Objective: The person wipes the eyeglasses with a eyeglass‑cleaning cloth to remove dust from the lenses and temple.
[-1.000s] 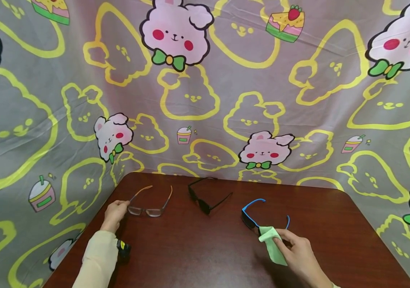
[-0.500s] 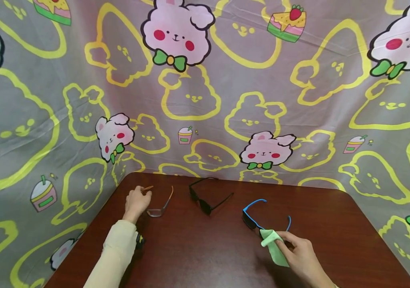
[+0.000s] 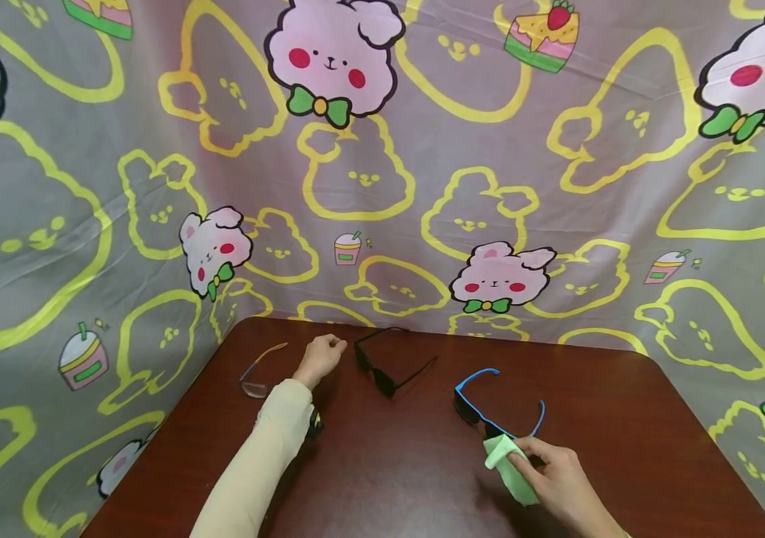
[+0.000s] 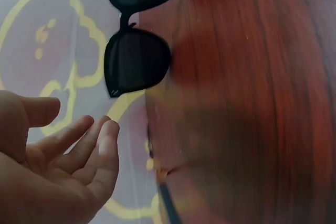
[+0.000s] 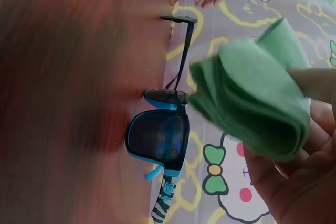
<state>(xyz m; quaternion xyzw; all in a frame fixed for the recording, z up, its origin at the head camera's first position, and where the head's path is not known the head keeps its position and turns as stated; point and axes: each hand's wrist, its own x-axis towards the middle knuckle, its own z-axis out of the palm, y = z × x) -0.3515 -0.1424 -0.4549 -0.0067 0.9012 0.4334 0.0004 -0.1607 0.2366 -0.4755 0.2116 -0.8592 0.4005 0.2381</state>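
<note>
My left hand point(image 3: 318, 361) is over the far left part of the table, between a pair of clear-lens eyeglasses point(image 3: 256, 390) and black sunglasses point(image 3: 385, 384). In the left wrist view its fingers are loosely bent and hold nothing, just short of the black sunglasses' lens point(image 4: 137, 61). The forearm and hand cover part of the eyeglasses. A folded green cloth point(image 5: 257, 93) is pinched between the thumb and fingers of my right hand point(image 3: 562, 478). Right beyond the cloth lie blue-and-black sunglasses point(image 3: 467, 409) with unfolded temples; the cloth overlaps their near lens in the head view.
All three pairs lie on a dark red-brown wooden table point(image 3: 396, 478). A patterned curtain point(image 3: 369, 246) with cartoon rabbits closes off the back and both sides. A small black device point(image 3: 315, 424) sits at my left wrist.
My left hand has moved right, from the left corner of the eyeglasses across them to near the black sunglasses. My right hand with the green cloth has stayed almost in place.
</note>
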